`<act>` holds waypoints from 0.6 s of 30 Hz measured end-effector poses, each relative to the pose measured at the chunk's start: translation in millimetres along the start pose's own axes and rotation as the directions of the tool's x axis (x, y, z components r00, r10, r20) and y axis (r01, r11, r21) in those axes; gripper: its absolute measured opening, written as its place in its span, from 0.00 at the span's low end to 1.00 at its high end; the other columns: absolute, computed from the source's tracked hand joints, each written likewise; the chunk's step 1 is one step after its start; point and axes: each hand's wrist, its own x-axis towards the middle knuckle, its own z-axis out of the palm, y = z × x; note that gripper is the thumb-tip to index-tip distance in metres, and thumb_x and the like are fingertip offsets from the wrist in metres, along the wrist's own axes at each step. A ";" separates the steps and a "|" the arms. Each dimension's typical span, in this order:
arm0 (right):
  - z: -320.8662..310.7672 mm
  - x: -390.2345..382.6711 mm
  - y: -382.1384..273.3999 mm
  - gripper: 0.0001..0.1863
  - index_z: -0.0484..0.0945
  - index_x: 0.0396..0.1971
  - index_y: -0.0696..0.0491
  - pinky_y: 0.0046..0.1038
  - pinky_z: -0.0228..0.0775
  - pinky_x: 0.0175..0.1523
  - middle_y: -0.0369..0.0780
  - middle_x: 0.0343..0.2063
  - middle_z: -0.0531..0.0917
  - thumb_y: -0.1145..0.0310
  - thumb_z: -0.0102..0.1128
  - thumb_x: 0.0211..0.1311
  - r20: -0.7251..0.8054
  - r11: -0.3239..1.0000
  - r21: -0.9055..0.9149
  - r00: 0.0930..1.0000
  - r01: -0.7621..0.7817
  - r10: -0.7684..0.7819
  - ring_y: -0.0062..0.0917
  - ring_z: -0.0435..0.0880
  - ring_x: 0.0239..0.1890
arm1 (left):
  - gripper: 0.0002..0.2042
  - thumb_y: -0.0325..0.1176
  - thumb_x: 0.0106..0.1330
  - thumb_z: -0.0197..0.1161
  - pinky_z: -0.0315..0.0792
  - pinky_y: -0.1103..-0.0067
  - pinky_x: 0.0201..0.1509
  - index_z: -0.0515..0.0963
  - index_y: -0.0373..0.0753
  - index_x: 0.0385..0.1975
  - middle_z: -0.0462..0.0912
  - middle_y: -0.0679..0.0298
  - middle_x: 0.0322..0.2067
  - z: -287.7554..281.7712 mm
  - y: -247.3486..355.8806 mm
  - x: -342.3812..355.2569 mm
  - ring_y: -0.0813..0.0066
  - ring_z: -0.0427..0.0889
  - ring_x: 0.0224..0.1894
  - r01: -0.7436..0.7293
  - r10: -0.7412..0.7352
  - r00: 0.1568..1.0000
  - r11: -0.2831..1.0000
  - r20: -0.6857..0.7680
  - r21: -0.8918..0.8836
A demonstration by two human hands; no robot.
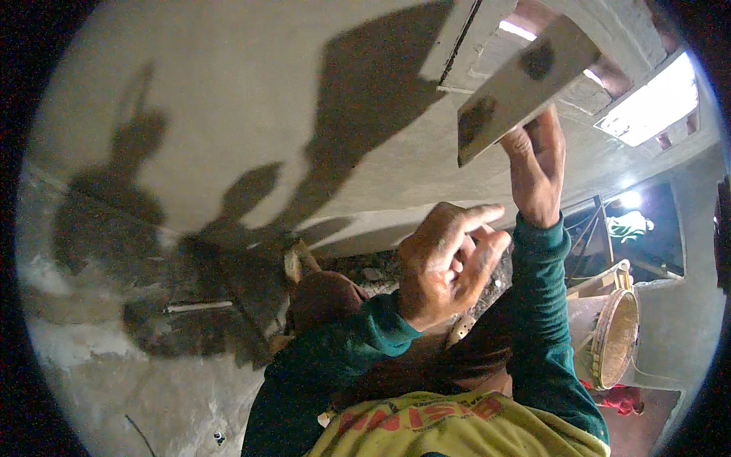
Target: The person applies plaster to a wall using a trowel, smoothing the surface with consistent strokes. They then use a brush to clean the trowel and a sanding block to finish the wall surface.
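A grey plastered wall (244, 84) fills the view, crossed by dark shadows. A bucket (618, 339) lies tilted at right. The flat board (525, 84) is raised before the wall, the right hand's (537, 164) grip closed on its lower edge. The left hand (449, 263), loosely curled with a narrow grip, is near the right wrist.

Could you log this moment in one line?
Right hand: holding flat rectangular board; left hand: half-curled, nothing visibly held; bucket: at picture's right
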 end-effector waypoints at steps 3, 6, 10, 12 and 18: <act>5.3 12.6 10.4 0.13 0.74 0.41 0.58 0.25 0.73 0.37 0.36 0.33 0.79 0.63 0.64 0.72 0.053 0.997 0.072 0.998 0.025 -0.029 0.18 0.77 0.33 | 0.12 0.29 0.69 0.68 0.68 0.82 0.25 0.81 0.34 0.50 0.80 0.62 0.30 -7.3 -13.5 0.8 0.82 0.77 0.24 0.037 -0.031 0.991 0.998 -0.131 0.043; 18.1 22.8 14.1 0.13 0.74 0.40 0.58 0.25 0.73 0.37 0.36 0.34 0.79 0.63 0.63 0.74 0.078 0.996 0.058 0.994 0.072 -0.076 0.17 0.77 0.34 | 0.11 0.29 0.71 0.67 0.70 0.84 0.26 0.81 0.35 0.49 0.81 0.63 0.33 -19.8 -16.7 9.9 0.83 0.78 0.26 0.216 -0.238 0.951 0.968 -0.199 -0.126; 21.8 21.8 20.1 0.21 0.71 0.62 0.60 0.24 0.68 0.59 0.37 0.52 0.80 0.64 0.57 0.77 0.095 0.987 0.139 0.991 0.076 -0.090 0.19 0.77 0.54 | 0.09 0.30 0.71 0.66 0.71 0.86 0.27 0.81 0.34 0.47 0.83 0.63 0.35 -32.2 -12.1 19.2 0.85 0.77 0.28 0.222 -0.226 0.945 0.974 -0.238 -0.043; 21.2 22.4 18.2 0.20 0.71 0.62 0.60 0.24 0.69 0.59 0.37 0.53 0.80 0.65 0.57 0.78 0.107 0.986 0.158 0.992 0.050 -0.067 0.19 0.77 0.54 | 0.09 0.30 0.72 0.66 0.70 0.86 0.28 0.81 0.34 0.47 0.83 0.63 0.36 -33.0 -16.2 18.4 0.86 0.77 0.28 0.231 -0.239 0.938 0.971 -0.250 -0.063; 17.5 27.6 24.5 0.16 0.75 0.53 0.59 0.24 0.73 0.46 0.36 0.43 0.83 0.64 0.60 0.75 0.013 0.986 0.139 0.996 0.088 -0.091 0.18 0.79 0.42 | 0.09 0.30 0.71 0.66 0.70 0.87 0.28 0.81 0.35 0.47 0.83 0.65 0.35 -29.7 -14.9 15.7 0.87 0.76 0.28 0.235 -0.256 0.932 0.966 -0.257 -0.109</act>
